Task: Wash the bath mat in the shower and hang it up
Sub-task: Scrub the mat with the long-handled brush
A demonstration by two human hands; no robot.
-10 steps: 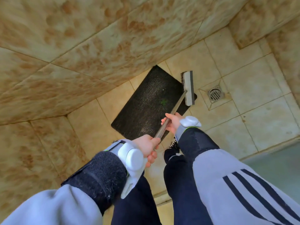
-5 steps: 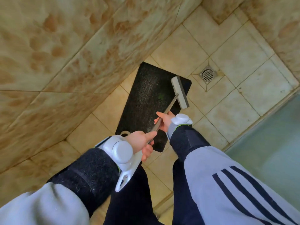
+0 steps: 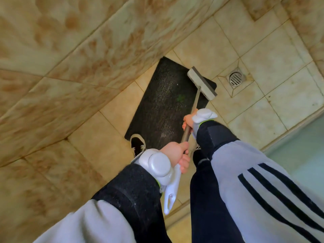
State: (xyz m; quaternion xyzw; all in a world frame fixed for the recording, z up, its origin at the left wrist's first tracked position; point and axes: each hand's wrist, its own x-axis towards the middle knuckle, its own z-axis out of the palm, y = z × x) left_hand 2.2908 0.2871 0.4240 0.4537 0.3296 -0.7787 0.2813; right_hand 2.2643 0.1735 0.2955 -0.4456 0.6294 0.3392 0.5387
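On beige tiles, flat brush meets coarse mat.

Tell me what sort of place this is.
Most likely a tiled shower area in a bathroom. The signs: a round floor drain set in the tiled floor, a tiled wall rising beside it, and a dark bath mat lying flat under a long-handled brush.
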